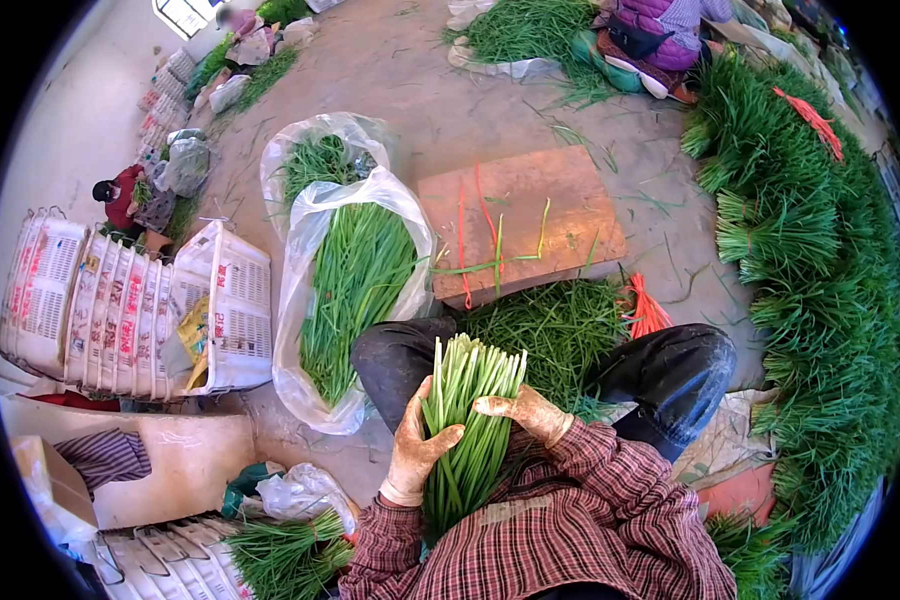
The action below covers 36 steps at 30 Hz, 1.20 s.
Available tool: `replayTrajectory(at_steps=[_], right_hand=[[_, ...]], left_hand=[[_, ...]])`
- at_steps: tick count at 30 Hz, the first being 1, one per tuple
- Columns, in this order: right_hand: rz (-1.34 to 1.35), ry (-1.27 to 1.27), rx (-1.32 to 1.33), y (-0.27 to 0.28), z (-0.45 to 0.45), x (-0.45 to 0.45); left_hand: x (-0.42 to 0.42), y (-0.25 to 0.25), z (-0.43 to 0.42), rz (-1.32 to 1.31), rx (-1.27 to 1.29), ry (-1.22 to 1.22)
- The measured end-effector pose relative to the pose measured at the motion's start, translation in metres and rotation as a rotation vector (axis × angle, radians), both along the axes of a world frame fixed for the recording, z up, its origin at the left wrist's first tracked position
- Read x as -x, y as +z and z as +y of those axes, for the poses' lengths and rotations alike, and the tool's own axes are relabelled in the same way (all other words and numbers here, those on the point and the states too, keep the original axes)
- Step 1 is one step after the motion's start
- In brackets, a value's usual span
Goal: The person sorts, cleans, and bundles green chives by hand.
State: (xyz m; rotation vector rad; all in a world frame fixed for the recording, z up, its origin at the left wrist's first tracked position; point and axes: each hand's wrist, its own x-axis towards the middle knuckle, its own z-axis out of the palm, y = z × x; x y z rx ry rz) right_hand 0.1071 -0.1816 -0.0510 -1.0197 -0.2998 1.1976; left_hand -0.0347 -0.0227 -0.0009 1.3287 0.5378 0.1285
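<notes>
A thick bunch of green chives (462,440) stands upright in front of my chest, its pale cut ends pointing up and away. My left hand (410,455), in a dirty white glove, is wrapped round its left side, with the thumb across the front. My gloved right hand (535,414) presses against the right side, thumb over the stalks near the cut ends; its other fingers are hidden behind the bunch. Beyond my knees lies a brown wooden board (560,215) with red ties (461,240) and a few loose chive leaves on it.
Loose chives (355,280) fill a clear plastic bag (295,330) on the left. More red ties (647,308) hang near my right knee. Tied bunches (800,300) line the right side. White crates (225,310) stack at left. Other people (650,40) sit farther off.
</notes>
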Motion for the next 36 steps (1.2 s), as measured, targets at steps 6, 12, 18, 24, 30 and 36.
replayTrajectory(at_steps=[6, 12, 18, 24, 30, 36], right_hand=[[0.007, -0.026, -0.048, 0.005, 0.001, 0.001], [0.071, -0.246, -0.078, 0.014, 0.011, 0.007], [0.193, -0.228, -0.128, 0.003, 0.005, 0.011], [0.200, -0.133, -0.175, 0.009, -0.001, 0.008], [0.104, -0.022, -0.131, -0.007, -0.009, 0.004], [0.047, -0.074, -0.110, 0.016, -0.004, 0.003]], left_hand=[[-0.008, 0.014, 0.004, 0.108, 0.095, -0.052], [-0.006, 0.012, 0.013, 0.179, -0.084, -0.113], [-0.011, 0.025, 0.026, 0.229, -0.097, -0.165], [-0.005, 0.016, 0.039, 0.248, 0.085, -0.058], [-0.006, 0.028, 0.030, 0.238, 0.036, -0.132], [-0.010, 0.031, 0.028, 0.233, 0.113, -0.170]])
